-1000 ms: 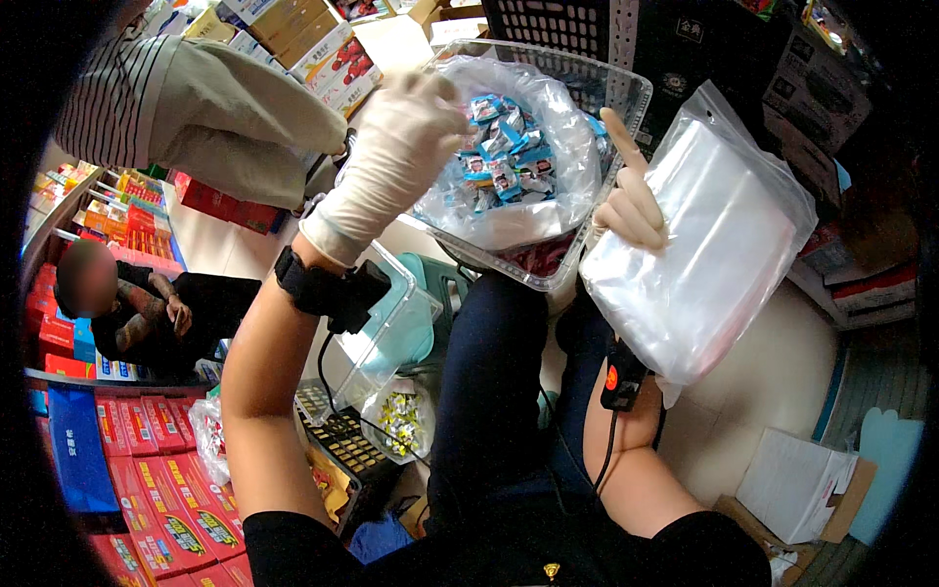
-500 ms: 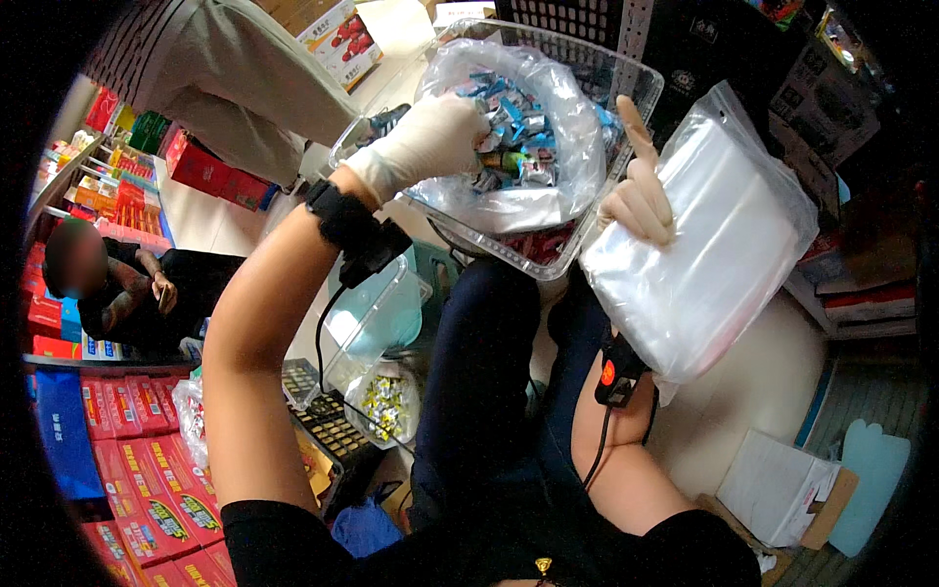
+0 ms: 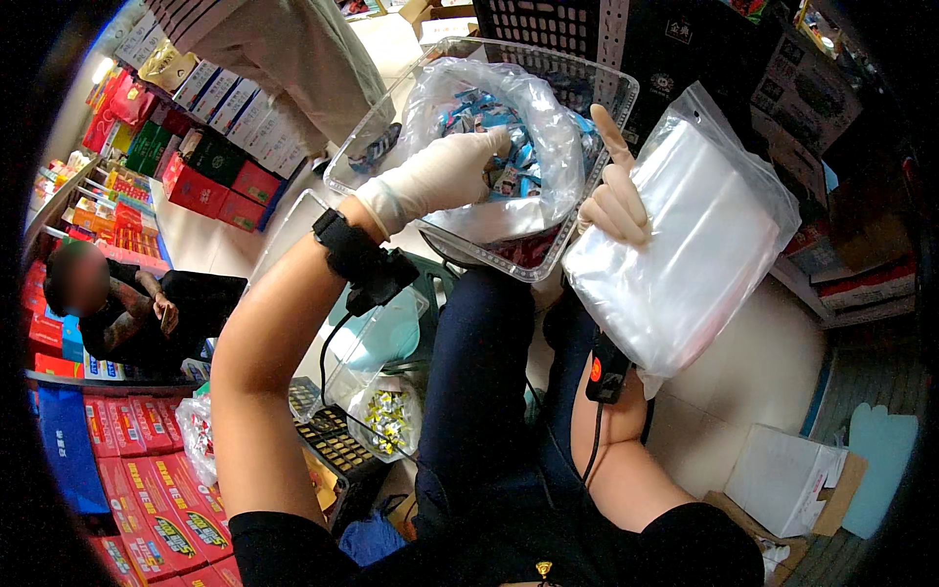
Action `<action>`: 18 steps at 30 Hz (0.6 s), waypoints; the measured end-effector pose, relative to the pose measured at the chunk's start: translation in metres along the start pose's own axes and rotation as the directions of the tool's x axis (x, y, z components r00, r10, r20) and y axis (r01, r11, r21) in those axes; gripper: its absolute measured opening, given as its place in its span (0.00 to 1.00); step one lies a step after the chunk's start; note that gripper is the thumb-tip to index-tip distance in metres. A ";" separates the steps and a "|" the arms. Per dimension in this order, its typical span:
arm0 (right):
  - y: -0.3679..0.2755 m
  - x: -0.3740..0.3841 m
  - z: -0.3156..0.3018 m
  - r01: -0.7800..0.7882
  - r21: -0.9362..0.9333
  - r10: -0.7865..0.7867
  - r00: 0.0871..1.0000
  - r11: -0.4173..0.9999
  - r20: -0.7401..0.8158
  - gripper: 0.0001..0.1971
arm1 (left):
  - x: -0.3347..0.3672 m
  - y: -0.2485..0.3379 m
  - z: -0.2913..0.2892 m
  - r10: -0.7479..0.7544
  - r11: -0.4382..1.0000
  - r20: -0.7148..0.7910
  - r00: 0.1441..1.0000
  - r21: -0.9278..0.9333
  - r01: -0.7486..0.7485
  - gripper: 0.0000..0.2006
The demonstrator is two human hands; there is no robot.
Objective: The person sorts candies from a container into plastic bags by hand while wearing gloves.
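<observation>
My left hand (image 3: 448, 178), in a white glove, reaches over small blue wrapped candies (image 3: 523, 157). Its fingers look curled, though the tips are partly hidden, so whatever they grip does not show. The candies lie in an open clear plastic bag (image 3: 559, 201), which sits inside a clear plastic bin (image 3: 631, 98). Beside the bin's right side, my right hand (image 3: 616, 205), also gloved, grips a pack of clear plastic bags (image 3: 685, 235) by its upper left edge. Its index finger points up while the other fingers are folded against the pack.
A small bag of yellow wrapped pieces (image 3: 386, 416) lies near a black crate (image 3: 342, 450). Red boxes (image 3: 161, 489) are stacked at lower left. One person (image 3: 127, 293) sits at left; another stands in light trousers (image 3: 303, 59). A white box (image 3: 782, 479) is at lower right.
My left hand has shifted right and nearer over the candies, toward the middle of the bag. My right hand keeps its grip on the pack. The whole view has turned slightly.
</observation>
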State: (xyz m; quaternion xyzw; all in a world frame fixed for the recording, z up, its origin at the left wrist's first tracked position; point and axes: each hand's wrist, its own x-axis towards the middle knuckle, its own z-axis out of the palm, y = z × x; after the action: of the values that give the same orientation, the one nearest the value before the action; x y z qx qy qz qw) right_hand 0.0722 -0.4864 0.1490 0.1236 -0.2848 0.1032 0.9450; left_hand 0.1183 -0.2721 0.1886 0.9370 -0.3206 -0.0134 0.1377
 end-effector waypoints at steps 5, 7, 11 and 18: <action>0.000 -0.001 0.002 -0.002 0.004 0.002 1.000 1.000 0.004 0.19 | -0.003 0.002 -0.026 -0.141 0.990 0.064 0.988 0.027 0.140 0.13; -0.003 -0.004 0.003 0.006 -0.002 -0.006 1.000 1.000 0.002 0.19 | -0.005 0.002 -0.049 -0.120 0.992 0.028 0.992 -0.030 0.121 0.11; 0.001 -0.006 0.003 -0.011 0.010 0.011 1.000 1.000 0.001 0.20 | -0.018 0.000 -0.091 -0.138 0.990 -0.110 0.984 -0.019 0.137 0.12; 0.002 -0.014 0.004 -0.012 -0.021 0.011 1.000 1.000 -0.008 0.20 | 0.003 0.067 -0.104 0.133 0.937 -0.219 0.967 -0.289 -0.195 0.13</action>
State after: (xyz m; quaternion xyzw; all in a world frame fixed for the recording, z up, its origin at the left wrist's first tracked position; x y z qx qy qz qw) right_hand 0.0585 -0.4874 0.1445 0.1115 -0.2827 0.1061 0.9468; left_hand 0.0926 -0.2987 0.3063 0.8705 -0.3769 0.0406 0.3139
